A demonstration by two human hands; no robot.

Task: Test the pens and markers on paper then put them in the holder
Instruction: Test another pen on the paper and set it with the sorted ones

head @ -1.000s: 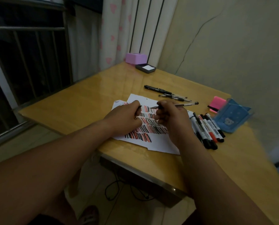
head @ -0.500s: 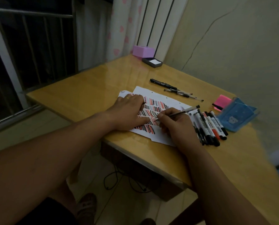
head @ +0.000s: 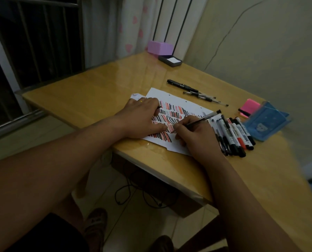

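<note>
While the right hand (head: 197, 140) pinches the pen (head: 199, 120) between thumb and curled fingers, its tip sits on the paper (head: 180, 104) at the centre of the frame, among rows of black and red strokes. The pen slants from that tip, low and left, up to its butt end at the right, so its long axis points roughly toward the holder (head: 266, 122), the blue case at the right of the frame. I judge the test stroke is the step in hand and the drop into the holder is yet to come. The right hand is plainly the nearer one for that, with only the markers (head: 232, 135) between it and the holder. These lie side by side just right of the hand.

The left hand (head: 144, 119) lies flat on the paper left of the tip, pressing it down. A small dark bit shows at its far fingers, and I cannot tell what it is. Above the paper lie spare pens (head: 197, 92), and pink notes (head: 249, 106) sit just beside the holder.

The table (head: 97, 84) is glossy yellow wood. At its far corner stand a purple box (head: 160, 48) and a dark tray (head: 170, 60). A curtain (head: 115, 24) and window bars (head: 42, 33) fill the upper left, a cracked wall (head: 260, 42) the upper right, and a cable (head: 133, 195) trails on the floor below.
</note>
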